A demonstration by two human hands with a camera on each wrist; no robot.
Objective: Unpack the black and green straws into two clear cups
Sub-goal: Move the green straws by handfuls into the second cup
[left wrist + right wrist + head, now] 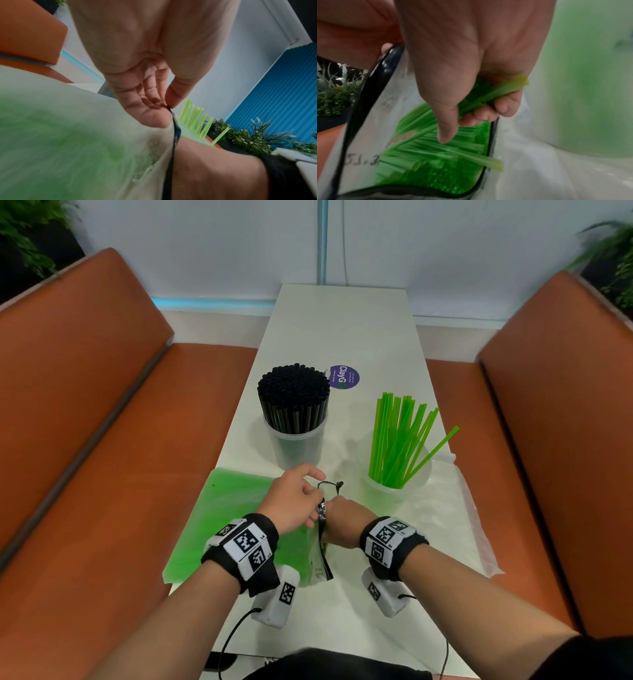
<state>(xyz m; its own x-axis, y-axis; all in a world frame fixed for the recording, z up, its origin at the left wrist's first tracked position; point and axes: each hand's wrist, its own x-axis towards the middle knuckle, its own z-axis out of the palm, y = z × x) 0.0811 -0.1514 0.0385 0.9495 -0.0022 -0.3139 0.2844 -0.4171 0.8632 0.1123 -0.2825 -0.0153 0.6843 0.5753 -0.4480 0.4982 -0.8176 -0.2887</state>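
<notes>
Orange bench seats flank a narrow white table [342, 337] set against a pale wall, with plants at the far corners. On the table, the far-left clear cup [296, 445] is packed full of black straws [294, 397], while the clear cup on the right [394, 486] holds only a loose fan of green straws [400, 440], so by my judgement the black half is done and the green half is partway. A clear bag of green straws [222, 518] lies flat at the near left, its black-edged mouth [322, 529] turned toward the centre. The left hand [294, 501] pinches that black edge between thumb and fingers, lifting the mouth open; the right hand [342, 525] sits just beside it at the opening, and the right wrist view shows it reaching inside with fingers [503, 106] curled around a small bundle of green straws [488, 94], the rest of the stock lying packed below. The green cup stands just beyond the right hand, near but apart. Risks from here, as I read it: the bundle looks loosely fanned, so straws could slip out on the way and roll off the narrow table; ends may snag on the bag's rim if the left hand lets the mouth sag; and the lightly loaded cup could tip if straws are dropped in against its leaning contents.
</notes>
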